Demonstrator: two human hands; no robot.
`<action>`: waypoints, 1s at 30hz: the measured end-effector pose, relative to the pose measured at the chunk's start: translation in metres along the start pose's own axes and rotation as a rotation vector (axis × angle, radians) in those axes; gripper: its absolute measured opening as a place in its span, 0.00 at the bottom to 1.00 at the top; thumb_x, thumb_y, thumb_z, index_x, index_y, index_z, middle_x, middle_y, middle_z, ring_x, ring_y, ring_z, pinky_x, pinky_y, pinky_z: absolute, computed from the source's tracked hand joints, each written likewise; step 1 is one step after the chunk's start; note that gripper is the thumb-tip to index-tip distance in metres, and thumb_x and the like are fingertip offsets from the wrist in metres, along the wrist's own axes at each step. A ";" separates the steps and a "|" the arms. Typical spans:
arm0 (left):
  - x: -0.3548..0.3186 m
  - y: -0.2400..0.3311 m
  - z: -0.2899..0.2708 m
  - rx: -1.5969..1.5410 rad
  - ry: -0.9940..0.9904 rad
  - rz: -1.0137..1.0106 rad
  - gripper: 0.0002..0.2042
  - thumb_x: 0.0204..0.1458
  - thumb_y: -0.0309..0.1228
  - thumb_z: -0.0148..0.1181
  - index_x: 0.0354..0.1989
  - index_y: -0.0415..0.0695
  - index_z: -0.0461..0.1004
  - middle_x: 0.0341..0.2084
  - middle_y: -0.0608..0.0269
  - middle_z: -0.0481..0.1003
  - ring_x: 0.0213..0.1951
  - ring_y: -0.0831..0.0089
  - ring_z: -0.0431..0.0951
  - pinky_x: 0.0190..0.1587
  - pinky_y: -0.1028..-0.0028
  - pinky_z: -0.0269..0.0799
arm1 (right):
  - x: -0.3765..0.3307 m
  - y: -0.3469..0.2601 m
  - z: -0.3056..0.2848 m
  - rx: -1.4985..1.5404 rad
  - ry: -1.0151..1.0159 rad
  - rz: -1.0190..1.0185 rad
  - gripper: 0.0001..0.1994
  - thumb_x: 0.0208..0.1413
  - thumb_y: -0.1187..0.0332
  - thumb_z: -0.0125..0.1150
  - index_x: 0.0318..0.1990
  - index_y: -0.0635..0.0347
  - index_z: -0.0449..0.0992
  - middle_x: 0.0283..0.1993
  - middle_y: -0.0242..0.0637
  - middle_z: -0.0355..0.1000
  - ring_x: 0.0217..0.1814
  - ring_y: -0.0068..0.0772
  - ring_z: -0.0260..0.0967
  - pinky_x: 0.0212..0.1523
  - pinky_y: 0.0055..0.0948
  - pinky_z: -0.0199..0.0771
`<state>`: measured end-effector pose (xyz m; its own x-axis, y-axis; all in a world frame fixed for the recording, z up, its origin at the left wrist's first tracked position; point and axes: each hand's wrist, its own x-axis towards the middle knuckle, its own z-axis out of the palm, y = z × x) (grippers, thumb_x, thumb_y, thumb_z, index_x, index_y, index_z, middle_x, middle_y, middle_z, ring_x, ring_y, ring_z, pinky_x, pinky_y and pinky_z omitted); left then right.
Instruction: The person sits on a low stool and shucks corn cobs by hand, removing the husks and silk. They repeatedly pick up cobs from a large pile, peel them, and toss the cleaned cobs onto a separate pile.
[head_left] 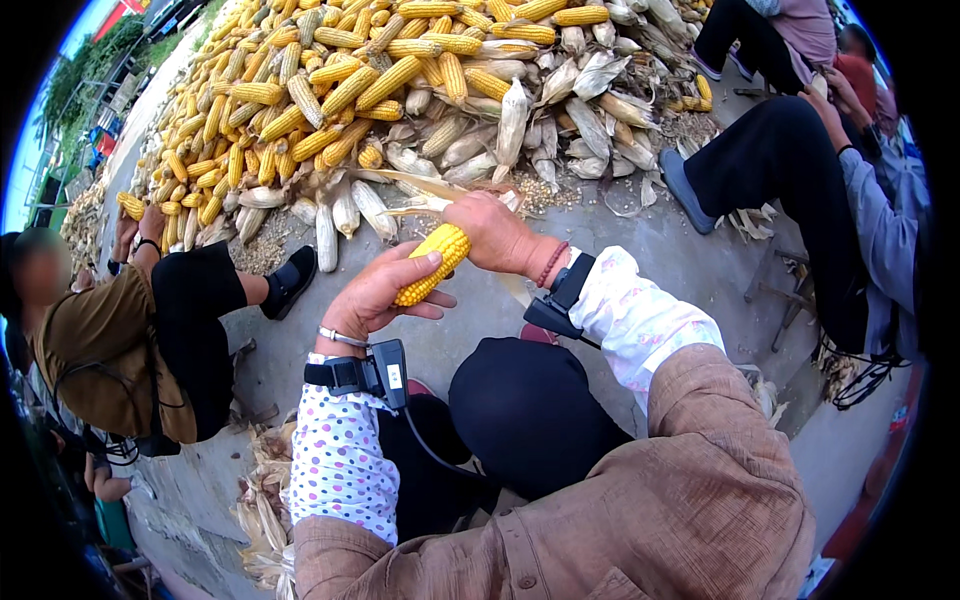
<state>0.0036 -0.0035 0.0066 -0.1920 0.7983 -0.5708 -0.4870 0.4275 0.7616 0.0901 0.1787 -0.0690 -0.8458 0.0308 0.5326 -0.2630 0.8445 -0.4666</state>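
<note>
A yellow ear of corn is held in front of me, its kernels bare along the visible length. My left hand grips its lower end, thumb on top and fingers underneath. At the upper end my right hand is closed around pale, dry corn husk, which sticks out past the knuckles to the left and right. Fingers of that hand are mostly hidden behind its back.
A large heap of corn lies ahead, peeled ears left, husked ones right. A seated person is at left, another at right beside a low stool. Loose husks lie lower left.
</note>
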 end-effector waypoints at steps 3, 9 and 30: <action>0.012 -0.002 0.004 0.056 0.030 -0.005 0.21 0.53 0.38 0.57 0.51 0.38 0.64 0.34 0.57 0.74 0.26 0.75 0.75 0.21 0.82 0.71 | -0.004 0.007 0.000 -0.057 -0.011 0.018 0.06 0.40 0.72 0.57 0.28 0.57 0.69 0.27 0.42 0.71 0.34 0.48 0.69 0.37 0.41 0.67; 0.030 -0.011 0.014 0.138 0.191 -0.071 0.18 0.51 0.39 0.57 0.45 0.39 0.68 0.30 0.61 0.73 0.22 0.79 0.71 0.19 0.83 0.66 | -0.018 0.010 0.006 -0.133 -0.151 0.216 0.06 0.42 0.69 0.57 0.30 0.55 0.70 0.25 0.41 0.72 0.30 0.48 0.72 0.31 0.44 0.70; 0.051 -0.052 0.049 1.591 0.044 -0.006 0.26 0.39 0.39 0.62 0.50 0.44 0.67 0.37 0.50 0.75 0.42 0.53 0.74 0.46 0.62 0.68 | -0.114 0.043 -0.027 -0.435 -0.763 -0.223 0.05 0.39 0.67 0.56 0.22 0.55 0.75 0.19 0.40 0.72 0.25 0.43 0.73 0.23 0.40 0.71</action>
<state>0.0605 0.0357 -0.0470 -0.2308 0.7949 -0.5612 0.8551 0.4409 0.2728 0.1875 0.2263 -0.1307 -0.9149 -0.3894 -0.1067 -0.3898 0.9207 -0.0180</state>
